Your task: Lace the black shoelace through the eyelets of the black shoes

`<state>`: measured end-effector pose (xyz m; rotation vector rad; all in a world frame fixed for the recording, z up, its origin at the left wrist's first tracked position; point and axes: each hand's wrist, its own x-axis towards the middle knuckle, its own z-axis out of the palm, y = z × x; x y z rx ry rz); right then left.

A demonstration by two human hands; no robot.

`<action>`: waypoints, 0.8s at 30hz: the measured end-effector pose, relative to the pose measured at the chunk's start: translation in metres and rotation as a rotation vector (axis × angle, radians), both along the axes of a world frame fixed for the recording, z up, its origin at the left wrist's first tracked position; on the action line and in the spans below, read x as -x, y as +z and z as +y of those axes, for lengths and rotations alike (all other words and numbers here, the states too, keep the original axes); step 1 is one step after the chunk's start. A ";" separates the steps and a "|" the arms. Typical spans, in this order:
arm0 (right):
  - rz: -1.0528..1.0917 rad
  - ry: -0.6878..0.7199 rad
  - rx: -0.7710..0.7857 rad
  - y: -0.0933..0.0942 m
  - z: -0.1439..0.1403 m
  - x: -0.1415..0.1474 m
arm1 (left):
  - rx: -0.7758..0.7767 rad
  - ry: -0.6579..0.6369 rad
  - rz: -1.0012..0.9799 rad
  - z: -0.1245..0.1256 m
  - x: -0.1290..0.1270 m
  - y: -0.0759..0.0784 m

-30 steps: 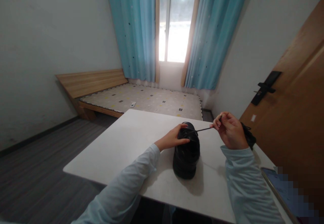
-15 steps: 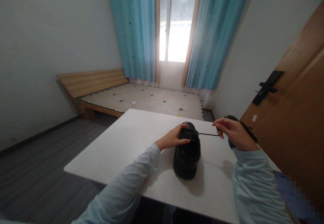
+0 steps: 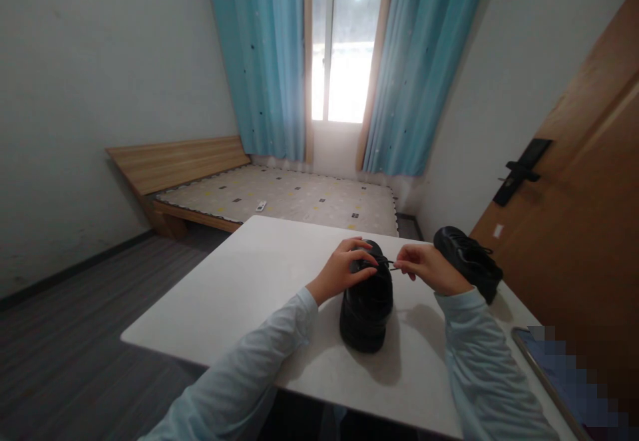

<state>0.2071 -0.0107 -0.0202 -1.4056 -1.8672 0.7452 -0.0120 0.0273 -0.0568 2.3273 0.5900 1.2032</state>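
Observation:
A black lace-up shoe stands on the white table, its heel towards me. My left hand grips it from the left, fingers curled over the lacing and thumb nearer me. On the other side, my right hand pinches a black shoelace that comes from the shoe; only a short length shows between shoe and fingertips. The lacing itself is partly covered by my left fingers.
A second black shoe rests at the table's right edge, just beyond my right wrist. A flat, partly blurred-out device lies at the near right. Behind the table is a bed with a white remote; a wooden door stands right.
My right hand has moved left, close to the shoe, so the lace that was stretched out straight is now short between them. My left hand stays on the shoe, its fingers slightly shifted.

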 end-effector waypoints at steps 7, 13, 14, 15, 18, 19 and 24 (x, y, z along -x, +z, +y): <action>-0.044 -0.007 -0.012 0.000 0.001 0.007 | -0.080 0.043 0.008 0.002 -0.009 -0.005; 0.051 -0.017 0.015 -0.004 0.005 0.010 | -0.143 0.047 0.058 0.004 -0.012 -0.006; 0.056 -0.020 0.011 -0.004 0.005 0.010 | -0.145 0.046 0.071 0.005 -0.012 -0.006; 0.058 -0.020 0.006 -0.005 0.006 0.011 | -0.141 0.044 0.082 0.006 -0.012 -0.007; 0.065 -0.010 -0.007 -0.005 0.006 0.012 | -0.107 0.020 0.093 0.008 -0.014 -0.007; 0.069 -0.006 -0.008 -0.005 0.006 0.013 | -0.095 0.009 0.089 0.009 -0.015 -0.007; 0.067 -0.011 -0.021 -0.004 0.006 0.015 | -0.057 -0.029 0.075 0.009 -0.018 -0.005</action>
